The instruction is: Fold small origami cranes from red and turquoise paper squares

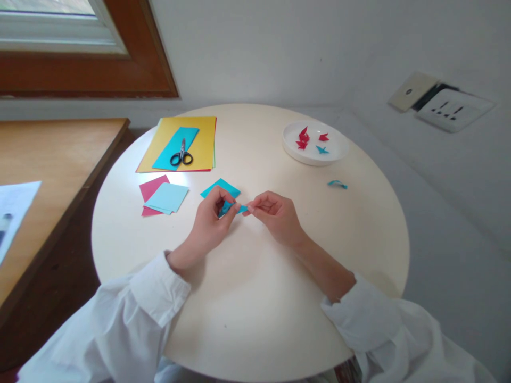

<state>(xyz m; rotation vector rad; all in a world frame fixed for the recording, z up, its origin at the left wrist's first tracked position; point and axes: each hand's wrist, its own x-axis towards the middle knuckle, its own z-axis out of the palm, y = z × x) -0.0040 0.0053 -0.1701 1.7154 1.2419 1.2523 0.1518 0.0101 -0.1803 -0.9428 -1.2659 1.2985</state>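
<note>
A small folded piece of blue paper is held just above the round white table. My left hand pinches its left end with curled fingers. My right hand pinches its right tip between thumb and forefinger. Just behind my hands a blue paper square lies flat on the table.
Yellow sheets with a blue strip and black scissors lie at the back left. Light blue and pink squares lie left of my hands. A white plate holds small red and blue folded figures. A blue scrap lies right. A wooden desk stands left.
</note>
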